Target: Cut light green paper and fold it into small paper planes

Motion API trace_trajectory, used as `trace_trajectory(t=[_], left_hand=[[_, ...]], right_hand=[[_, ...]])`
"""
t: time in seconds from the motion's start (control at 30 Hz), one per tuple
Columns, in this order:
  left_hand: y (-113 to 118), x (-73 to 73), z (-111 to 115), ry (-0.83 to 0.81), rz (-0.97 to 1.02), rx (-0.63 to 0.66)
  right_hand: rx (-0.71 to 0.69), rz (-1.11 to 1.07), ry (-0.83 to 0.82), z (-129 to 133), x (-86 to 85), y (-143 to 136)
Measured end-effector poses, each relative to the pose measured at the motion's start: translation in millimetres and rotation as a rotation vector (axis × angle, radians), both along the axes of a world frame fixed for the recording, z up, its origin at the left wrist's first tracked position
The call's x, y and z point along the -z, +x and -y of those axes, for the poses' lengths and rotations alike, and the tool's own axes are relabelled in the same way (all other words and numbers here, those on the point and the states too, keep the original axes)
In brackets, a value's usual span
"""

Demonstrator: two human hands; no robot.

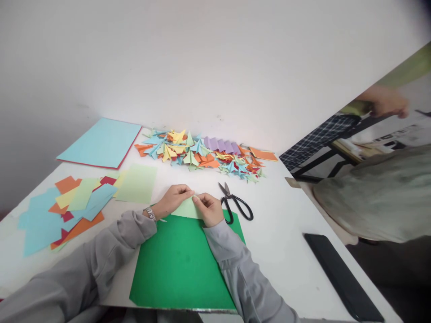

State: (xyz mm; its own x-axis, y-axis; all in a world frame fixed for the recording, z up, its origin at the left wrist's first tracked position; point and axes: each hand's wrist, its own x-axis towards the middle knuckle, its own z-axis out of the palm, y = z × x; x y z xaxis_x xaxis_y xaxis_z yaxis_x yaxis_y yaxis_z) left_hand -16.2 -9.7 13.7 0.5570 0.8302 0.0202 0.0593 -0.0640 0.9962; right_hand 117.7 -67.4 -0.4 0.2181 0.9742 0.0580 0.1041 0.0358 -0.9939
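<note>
A light green sheet of paper (186, 209) is held between my two hands over the top edge of a green board (183, 260). My left hand (175, 197), with a metal watch (150, 213) at its wrist, pinches the paper's upper left part. Close beside it, my right hand (210, 208) pinches the upper right part between thumb and fingers. The fingertips of both hands nearly meet at the paper's top. Just right of my right hand lie black-handled scissors (234, 199), blades pointing away from me and slightly apart.
Folded paper pieces (188, 150) in many colours lie along the wall. Light blue sheets (103, 141) are at the back left, loose cut papers (81, 197) at the left. A black flat object (341, 276) lies near the right edge. Beyond it are other people's bodies and a hand (385, 101).
</note>
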Motion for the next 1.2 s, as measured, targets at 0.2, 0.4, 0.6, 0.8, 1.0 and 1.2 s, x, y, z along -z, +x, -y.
trace_trajectory(t=[0.2,0.4,0.6,0.8,1.0,1.2], left_hand=[[1,-0.3,1,0.060,-0.044,-0.014],[2,0.4,1,0.060,-0.058,-0.011],[2,2.2,-1,0.006,0.004,-0.112],[3,2.2,-1,-0.020,0.066,-0.144],[4,-0.2,1,-0.071,0.060,-0.140],[1,-3.0,2,-0.126,0.083,-0.048]], right_hand=[[-0.022,-0.004,-0.004,0,-1.1,2],[-0.019,-0.022,-0.018,-1,-2.1,5],[-0.018,-0.040,-0.020,-2,-5.0,3],[-0.011,0.039,0.015,-1,-3.6,2],[0.046,0.042,-0.018,-2,-9.0,7],[-0.027,-0.067,-0.033,-1,-5.0,13]])
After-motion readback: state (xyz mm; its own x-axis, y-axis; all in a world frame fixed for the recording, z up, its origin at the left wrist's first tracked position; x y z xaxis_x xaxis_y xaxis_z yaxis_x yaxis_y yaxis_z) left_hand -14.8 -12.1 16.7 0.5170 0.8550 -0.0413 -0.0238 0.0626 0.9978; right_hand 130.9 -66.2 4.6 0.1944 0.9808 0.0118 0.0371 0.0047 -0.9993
